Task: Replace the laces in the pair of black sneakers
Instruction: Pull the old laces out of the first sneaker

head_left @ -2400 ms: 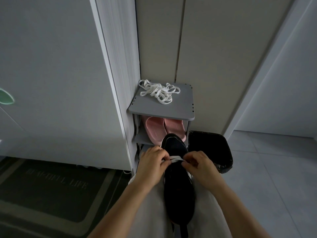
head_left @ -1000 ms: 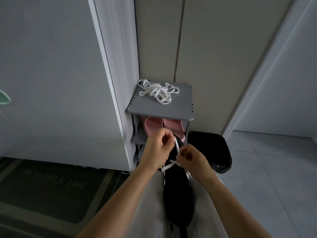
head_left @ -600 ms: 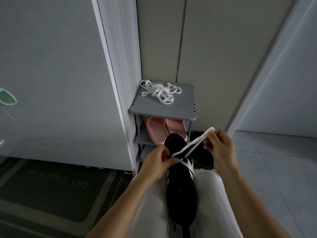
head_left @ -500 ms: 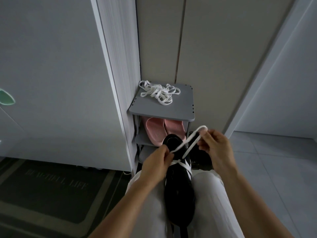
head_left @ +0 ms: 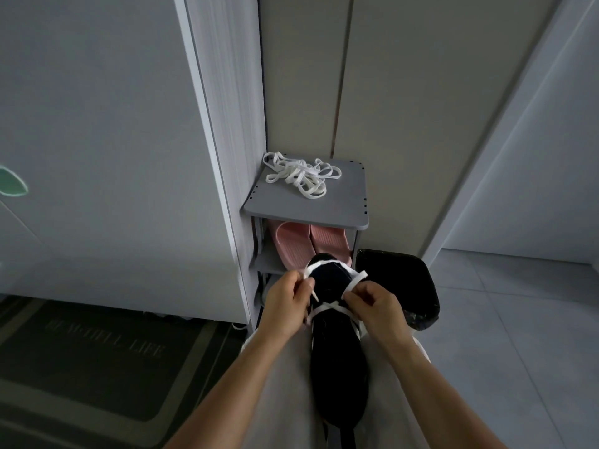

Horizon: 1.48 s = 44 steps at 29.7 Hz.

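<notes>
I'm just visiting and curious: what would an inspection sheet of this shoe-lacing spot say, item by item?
Surface: light trousers on the person's lap, bearing the shoe; tile floor at right.
Job's things: black sneaker lying on the lap; white lace crossed over it; spare white laces heaped on top of the grey shoe rack.
Clutter: pink slippers on the rack's second shelf; black bin right of the rack.
Grippers: left hand and right hand each pinch the white lace.
Cables: nothing seen.
Surroundings: dark doormat at left; pale wall.

Forearms converging, left grip [head_left: 287, 299] and right grip [head_left: 376, 307] each pinching white lace [head_left: 356, 278]
</notes>
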{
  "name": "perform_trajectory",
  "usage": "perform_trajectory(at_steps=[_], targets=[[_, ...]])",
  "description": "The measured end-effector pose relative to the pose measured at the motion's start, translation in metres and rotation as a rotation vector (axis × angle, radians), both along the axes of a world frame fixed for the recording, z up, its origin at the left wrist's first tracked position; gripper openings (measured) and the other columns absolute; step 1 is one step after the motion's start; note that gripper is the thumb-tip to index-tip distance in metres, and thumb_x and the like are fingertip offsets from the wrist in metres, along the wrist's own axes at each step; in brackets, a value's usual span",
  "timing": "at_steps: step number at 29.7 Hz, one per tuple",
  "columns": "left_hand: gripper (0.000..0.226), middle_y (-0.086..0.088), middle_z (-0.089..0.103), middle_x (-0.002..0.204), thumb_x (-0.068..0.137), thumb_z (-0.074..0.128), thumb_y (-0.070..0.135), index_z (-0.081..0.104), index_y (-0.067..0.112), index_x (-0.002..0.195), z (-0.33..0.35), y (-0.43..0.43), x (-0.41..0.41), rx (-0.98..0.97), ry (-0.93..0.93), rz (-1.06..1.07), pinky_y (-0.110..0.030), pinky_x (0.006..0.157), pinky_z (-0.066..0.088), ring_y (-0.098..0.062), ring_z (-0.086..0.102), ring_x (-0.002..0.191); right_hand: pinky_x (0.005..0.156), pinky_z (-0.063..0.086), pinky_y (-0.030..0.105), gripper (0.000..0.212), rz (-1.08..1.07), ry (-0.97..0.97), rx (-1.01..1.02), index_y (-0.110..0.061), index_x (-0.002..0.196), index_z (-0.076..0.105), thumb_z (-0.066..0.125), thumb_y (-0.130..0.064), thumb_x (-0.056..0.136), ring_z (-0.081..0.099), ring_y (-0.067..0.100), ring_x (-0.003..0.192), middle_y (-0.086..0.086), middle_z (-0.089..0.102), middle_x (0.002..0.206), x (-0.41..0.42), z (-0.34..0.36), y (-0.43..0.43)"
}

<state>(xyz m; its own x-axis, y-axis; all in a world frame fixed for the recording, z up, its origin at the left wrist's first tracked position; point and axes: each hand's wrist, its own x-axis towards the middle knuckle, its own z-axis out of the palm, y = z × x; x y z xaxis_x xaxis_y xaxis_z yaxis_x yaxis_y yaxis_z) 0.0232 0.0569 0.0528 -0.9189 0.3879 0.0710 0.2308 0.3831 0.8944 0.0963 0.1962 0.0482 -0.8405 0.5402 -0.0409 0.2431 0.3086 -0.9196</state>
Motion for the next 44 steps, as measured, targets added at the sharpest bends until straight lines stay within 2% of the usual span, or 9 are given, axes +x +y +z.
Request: perform_trajectory(at_steps=[3,8,14,19,24,27,30,37,44], targets=[[0.026,0.001,0.048,0.053,0.097,0.045,0.022,0.046,0.018,0.071,0.022,-0.014,-0.018,0.188,-0.046,0.126,-0.026,0.053,0.037,-0.009,0.043,0.047,0.055,0.043,0.031,0.017,-0.177,0.140,-0.190,-0.010,0.070,0.058,0.061,-0.009,0.087,0.047,0.017,0.056,0.004,0.052,0.059,0.002,-0.002,0.015],[0.020,0.002,0.052,0.055,0.096,0.047,0.023,0.051,0.014,0.079,0.033,-0.030,-0.033,0.314,-0.134,0.184,-0.023,0.047,0.037,-0.005,0.045,0.043,0.053,0.044,0.014,0.015,-0.341,0.298,-0.472,-0.013,0.077,0.058,0.057,-0.014,0.091,0.047,0.009,0.058,0.000,0.052,0.065,0.003,0.012,0.044],[0.033,0.006,0.057,0.075,0.091,0.048,0.045,0.062,0.015,0.095,0.001,0.000,0.011,-0.071,-0.291,-0.069,-0.016,0.060,0.040,-0.011,0.057,0.076,0.071,0.048,0.033,0.014,0.069,-0.095,-0.200,-0.008,0.085,0.063,0.063,-0.022,0.087,0.057,0.016,0.069,0.005,0.062,0.073,0.006,0.002,0.011],[0.022,0.003,0.053,0.069,0.094,0.050,0.024,0.054,0.013,0.076,-0.003,0.009,0.006,-0.121,-0.156,-0.060,-0.027,0.065,0.037,-0.021,0.057,0.075,0.051,0.042,0.011,0.014,0.021,-0.022,-0.183,-0.009,0.072,0.063,0.067,-0.016,0.083,0.054,-0.003,0.050,-0.007,0.058,0.056,0.002,0.004,0.002],[0.036,0.005,0.046,0.057,0.095,0.049,0.013,0.044,0.019,0.059,-0.006,0.002,0.002,-0.074,-0.099,-0.046,-0.019,0.053,0.033,-0.012,0.046,0.057,0.053,0.044,0.014,0.014,-0.051,0.023,-0.134,-0.004,0.077,0.062,0.062,-0.013,0.088,0.054,0.009,0.057,0.001,0.060,0.063,-0.002,-0.002,-0.002],[0.029,0.000,0.048,0.061,0.096,0.046,0.018,0.050,0.016,0.067,0.006,-0.014,-0.018,0.070,-0.199,0.222,-0.026,0.054,0.034,-0.012,0.043,0.056,0.056,0.041,0.025,0.018,-0.255,0.158,-0.249,-0.009,0.073,0.060,0.060,-0.016,0.089,0.049,0.015,0.059,0.004,0.057,0.063,0.002,0.000,0.018],[0.023,-0.002,0.047,0.062,0.097,0.046,0.022,0.052,0.016,0.075,0.021,-0.042,-0.046,0.293,-0.261,0.429,-0.024,0.053,0.035,-0.012,0.041,0.054,0.053,0.044,0.012,0.017,-0.411,0.275,-0.375,-0.014,0.075,0.060,0.057,-0.018,0.091,0.054,0.005,0.057,0.001,0.057,0.066,0.009,0.013,0.047],[0.020,0.001,0.054,0.061,0.096,0.048,0.021,0.062,0.008,0.098,-0.005,-0.013,-0.006,0.003,-0.446,0.051,-0.016,0.044,0.034,-0.006,0.045,0.044,0.065,0.045,0.022,0.013,0.028,-0.052,-0.312,-0.010,0.082,0.066,0.060,-0.019,0.089,0.057,0.010,0.065,-0.001,0.064,0.070,0.008,0.005,0.015],[0.032,-0.005,0.055,0.066,0.088,0.060,0.028,0.061,-0.004,0.090,-0.008,0.009,0.004,-0.045,-0.372,0.050,-0.028,0.060,0.041,-0.018,0.051,0.060,0.049,0.042,0.007,0.008,0.010,0.006,-0.266,-0.007,0.077,0.065,0.065,-0.011,0.084,0.056,-0.005,0.048,-0.005,0.060,0.060,0.004,0.006,0.000]])
